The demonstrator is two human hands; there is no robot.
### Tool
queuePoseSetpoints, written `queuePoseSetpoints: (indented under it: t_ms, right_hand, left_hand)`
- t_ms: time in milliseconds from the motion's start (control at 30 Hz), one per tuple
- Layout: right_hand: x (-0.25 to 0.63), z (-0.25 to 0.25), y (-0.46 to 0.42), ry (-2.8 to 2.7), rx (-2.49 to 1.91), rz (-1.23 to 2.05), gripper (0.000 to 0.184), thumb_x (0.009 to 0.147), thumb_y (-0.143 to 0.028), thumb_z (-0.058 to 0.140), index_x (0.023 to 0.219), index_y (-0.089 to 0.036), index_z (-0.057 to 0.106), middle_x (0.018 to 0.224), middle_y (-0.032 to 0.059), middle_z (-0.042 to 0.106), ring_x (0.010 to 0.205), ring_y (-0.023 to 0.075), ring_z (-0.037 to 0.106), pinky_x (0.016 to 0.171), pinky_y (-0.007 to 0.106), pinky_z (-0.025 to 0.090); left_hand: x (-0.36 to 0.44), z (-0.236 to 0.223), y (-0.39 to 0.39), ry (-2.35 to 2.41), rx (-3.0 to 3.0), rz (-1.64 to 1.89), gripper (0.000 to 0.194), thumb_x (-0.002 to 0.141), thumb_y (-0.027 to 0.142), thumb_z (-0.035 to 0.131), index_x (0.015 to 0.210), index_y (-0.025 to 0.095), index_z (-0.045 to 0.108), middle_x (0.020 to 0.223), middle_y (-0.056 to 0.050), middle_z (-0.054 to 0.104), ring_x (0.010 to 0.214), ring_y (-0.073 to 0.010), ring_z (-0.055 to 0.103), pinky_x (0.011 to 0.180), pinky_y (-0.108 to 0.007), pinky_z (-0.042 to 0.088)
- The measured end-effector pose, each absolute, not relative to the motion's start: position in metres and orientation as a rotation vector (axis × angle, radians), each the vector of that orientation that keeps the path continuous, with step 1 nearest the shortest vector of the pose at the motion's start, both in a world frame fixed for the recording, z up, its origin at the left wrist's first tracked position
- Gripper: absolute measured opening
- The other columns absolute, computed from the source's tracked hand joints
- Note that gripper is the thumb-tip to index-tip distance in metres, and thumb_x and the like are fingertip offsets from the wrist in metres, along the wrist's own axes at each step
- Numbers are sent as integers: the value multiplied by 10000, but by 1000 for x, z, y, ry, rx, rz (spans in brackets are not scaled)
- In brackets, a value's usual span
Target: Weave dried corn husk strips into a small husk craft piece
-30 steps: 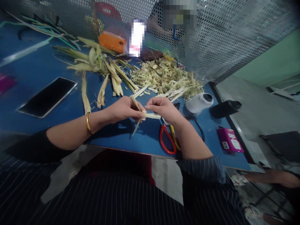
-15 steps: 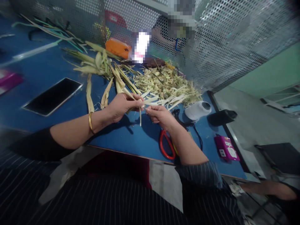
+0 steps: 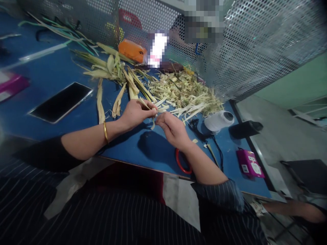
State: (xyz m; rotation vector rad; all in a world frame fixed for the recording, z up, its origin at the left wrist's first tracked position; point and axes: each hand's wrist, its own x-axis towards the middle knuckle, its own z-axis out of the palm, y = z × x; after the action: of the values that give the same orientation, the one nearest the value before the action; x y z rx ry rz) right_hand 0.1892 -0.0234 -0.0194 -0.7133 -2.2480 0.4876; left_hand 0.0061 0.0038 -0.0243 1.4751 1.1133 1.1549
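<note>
"Husk strips (image 3: 144, 103), how do they look?"
"Pale, narrow, above the table (image 3: 122, 146); one slants lengthwise far-left, another end hangs nearward."
"Grip?"
"Left hand (image 3: 135, 114) pinches them; right hand (image 3: 175, 131) curls alongside, its hold I can't tell."

The strip (image 3: 153, 126) at the middle is pale cream. Beyond it, the husks (image 3: 111, 64) run from straw yellow to dull green, and the pile (image 3: 181, 89) on the right mixes pale yellow, green and brown. The table (image 3: 153, 160) is blue. On the left, the phone (image 3: 62, 102) has a black face and pale rim; the left pack (image 3: 15, 85) is magenta and white. The far pouch (image 3: 130, 50) is orange with a black mark. On the right, the spool (image 3: 217, 123) is white with a dark end, the right pack (image 3: 251, 164) magenta with white patches. Nearer, the scissors (image 3: 178, 160) show red, the bangle (image 3: 105, 132) gold, the shirt (image 3: 114, 214) dark with thin pale stripes.
</note>
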Motion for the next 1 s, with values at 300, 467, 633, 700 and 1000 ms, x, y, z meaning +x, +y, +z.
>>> queuePoseSetpoints:
  t_ms: [300,467,633,700,1000]
  right_hand:
    - [191,-15,-26,-2011,-770,739,235,971,-392,437,812,-233,504,833,48,600,819,166,585,801,341,477]
    - [194,-3,-24,-1762,-940,950,309,891,-492,569,753,-216,546,780,32,618,671,137,549,658,292,453]
    - [198,-6,-14,-1742,-997,1028,300,841,-466,640,719,-199,576,694,-1,572,535,90,435,548,260,369]
    - [199,-12,-9,-1746,-1049,1073,275,835,-443,646,730,-196,585,636,-20,538,512,84,413,536,256,351]
    - [207,-32,3,-1853,-1341,1121,246,799,-348,639,639,-176,565,557,-30,512,525,82,414,508,229,282]
  left_hand:
    - [5,-16,0,1024,1364,1027,241,624,276,805,766,96,734,670,-51,691,616,-139,625,647,-291,528]
    - [5,-17,-2,936,1468,797,126,648,202,753,722,112,705,627,-45,675,571,-131,616,584,-260,505]
    - [6,-14,-9,778,1580,589,150,676,232,762,748,115,702,652,-60,686,587,-136,624,562,-252,478]
    - [5,-11,-10,745,1587,569,169,675,246,774,759,119,701,665,-60,693,610,-142,636,582,-254,487]
    - [3,-7,-9,825,1544,817,213,710,276,762,861,128,747,713,-57,715,680,-157,660,703,-293,537]
